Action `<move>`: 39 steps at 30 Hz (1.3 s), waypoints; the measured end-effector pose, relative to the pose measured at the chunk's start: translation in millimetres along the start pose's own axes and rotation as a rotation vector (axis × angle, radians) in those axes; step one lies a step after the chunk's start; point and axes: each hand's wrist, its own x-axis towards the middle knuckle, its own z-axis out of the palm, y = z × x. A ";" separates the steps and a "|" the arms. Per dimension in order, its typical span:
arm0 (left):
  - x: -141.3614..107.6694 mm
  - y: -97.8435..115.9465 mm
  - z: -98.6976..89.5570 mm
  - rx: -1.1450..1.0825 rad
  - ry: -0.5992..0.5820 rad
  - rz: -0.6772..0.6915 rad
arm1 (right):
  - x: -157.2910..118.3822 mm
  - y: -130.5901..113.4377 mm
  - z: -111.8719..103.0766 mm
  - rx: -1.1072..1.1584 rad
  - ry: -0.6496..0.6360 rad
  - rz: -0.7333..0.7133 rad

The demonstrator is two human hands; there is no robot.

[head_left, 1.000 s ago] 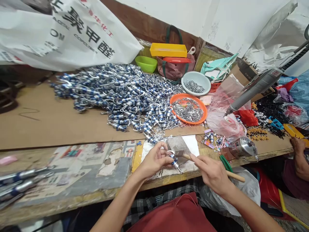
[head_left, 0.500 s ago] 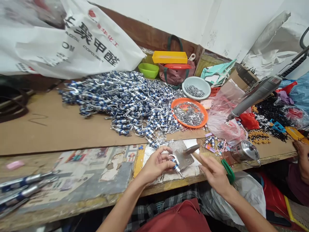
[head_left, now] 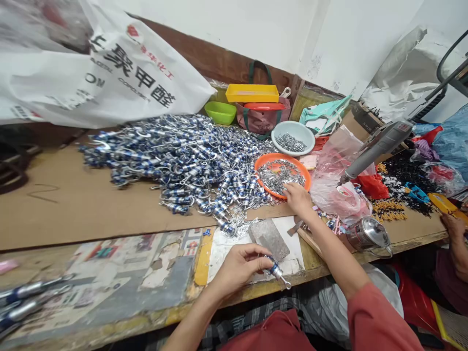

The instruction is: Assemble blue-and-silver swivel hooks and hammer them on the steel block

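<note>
A blue and silver metal part (head_left: 277,271) with a ring at its lower end is pinched in my left hand (head_left: 243,268), just in front of a grey metal block (head_left: 269,238). My right hand (head_left: 298,198) reaches to the front rim of the orange plate (head_left: 308,178), its fingertips at the small silver pieces (head_left: 280,174); whether they grip one is too small to tell. Below my right forearm lies a hammer (head_left: 295,227), its head on the white sheet and its wooden handle partly hidden by the arm.
A large heap of blue and silver parts (head_left: 183,156) covers the middle-left cardboard. Behind the plate stands a pale bowl (head_left: 310,139) of metal pins. An electric screwdriver (head_left: 376,148) hangs at right, above plastic bags. A metal cup (head_left: 369,234) and another person's hand (head_left: 455,231) are farther right.
My right hand has let go of the hammer, which now lies on the bench, and has moved up to the orange plate. My left hand has drawn the blue and silver part slightly toward me.
</note>
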 end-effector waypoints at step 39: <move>0.0 4.0 -4.9 -0.004 0.462 0.561 | 19.0 -31.4 35.6 0.130 0.140 -0.453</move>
